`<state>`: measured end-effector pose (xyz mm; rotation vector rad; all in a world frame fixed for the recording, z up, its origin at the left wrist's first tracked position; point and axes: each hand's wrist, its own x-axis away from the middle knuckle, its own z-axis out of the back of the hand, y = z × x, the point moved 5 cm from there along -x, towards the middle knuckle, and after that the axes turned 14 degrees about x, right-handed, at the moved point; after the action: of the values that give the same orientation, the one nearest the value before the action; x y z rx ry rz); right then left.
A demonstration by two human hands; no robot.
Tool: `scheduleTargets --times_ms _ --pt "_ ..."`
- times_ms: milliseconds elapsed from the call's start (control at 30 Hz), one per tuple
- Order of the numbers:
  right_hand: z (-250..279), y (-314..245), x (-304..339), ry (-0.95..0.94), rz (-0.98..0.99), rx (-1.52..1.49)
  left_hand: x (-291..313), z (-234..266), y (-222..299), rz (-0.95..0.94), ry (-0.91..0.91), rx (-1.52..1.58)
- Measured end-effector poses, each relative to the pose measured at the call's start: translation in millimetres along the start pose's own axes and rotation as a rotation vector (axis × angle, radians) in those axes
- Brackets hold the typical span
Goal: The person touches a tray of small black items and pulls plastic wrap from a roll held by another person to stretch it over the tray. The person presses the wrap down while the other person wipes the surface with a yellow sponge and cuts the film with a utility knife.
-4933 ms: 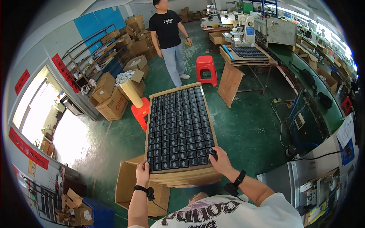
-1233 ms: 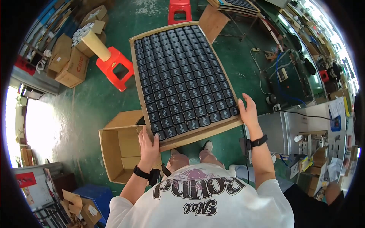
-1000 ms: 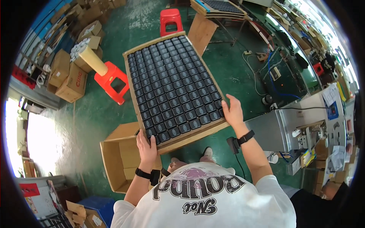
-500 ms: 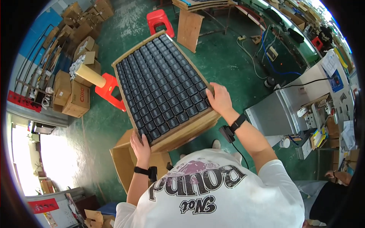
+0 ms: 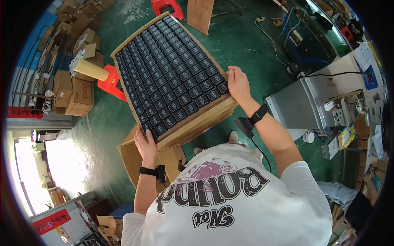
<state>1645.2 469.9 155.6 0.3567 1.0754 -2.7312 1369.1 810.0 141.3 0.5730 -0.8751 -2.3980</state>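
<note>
A wooden tray (image 5: 186, 124) is filled with rows of small black square pieces (image 5: 164, 69), each with a pale oval mark on top. It sits tilted across my view, with more wooden layers showing below its near edge. My left hand (image 5: 146, 144) grips the near left corner, its thumb up by the end pieces and its fingers along the side. My right hand (image 5: 239, 85) is closed at the right corner, fingers curled by the rim; the fingertips are partly hidden. Under the left corner stands an open cardboard box (image 5: 135, 164).
A red stool (image 5: 110, 84) with a pale yellow roll (image 5: 91, 69) stands left of the tray, another red stool (image 5: 167, 8) beyond it. Cardboard boxes (image 5: 82, 98) are stacked at left. A grey metal cabinet (image 5: 287, 108) and cluttered bench stand at right. Another person (image 5: 361, 211) is at lower right.
The tray and its pieces sit higher and slightly left in view. My right thumb has shifted from over the pieces to the rim; my left hand keeps its corner.
</note>
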Motion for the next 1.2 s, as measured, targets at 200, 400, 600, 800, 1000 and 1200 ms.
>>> scheduleTargets --times_ms 200,400,600,800,1000,1200 --pt "12.8 0.0 -4.1 0.032 0.168 0.257 -19.1 -23.2 16.0 -0.166 -0.134 0.128" --pt "13.3 -36.7 4.1 0.046 0.051 0.186 -24.2 -1.6 -60.6 -0.202 0.020 0.025" --pt "15.1 -17.7 17.8 0.162 0.090 0.366 -68.0 -118.3 -2.6 -0.328 -0.203 0.153" --pt "12.4 -20.5 15.4 0.130 0.093 0.282 -37.4 -79.9 40.3 -0.321 -0.269 0.083" --pt "8.2 -46.2 15.7 -0.049 0.118 0.236 3.7 15.9 10.3 -0.166 0.025 -0.044" --pt "15.4 -32.7 18.7 -0.063 0.158 0.169 2.0 -2.0 -9.7 -0.092 -0.011 0.113"
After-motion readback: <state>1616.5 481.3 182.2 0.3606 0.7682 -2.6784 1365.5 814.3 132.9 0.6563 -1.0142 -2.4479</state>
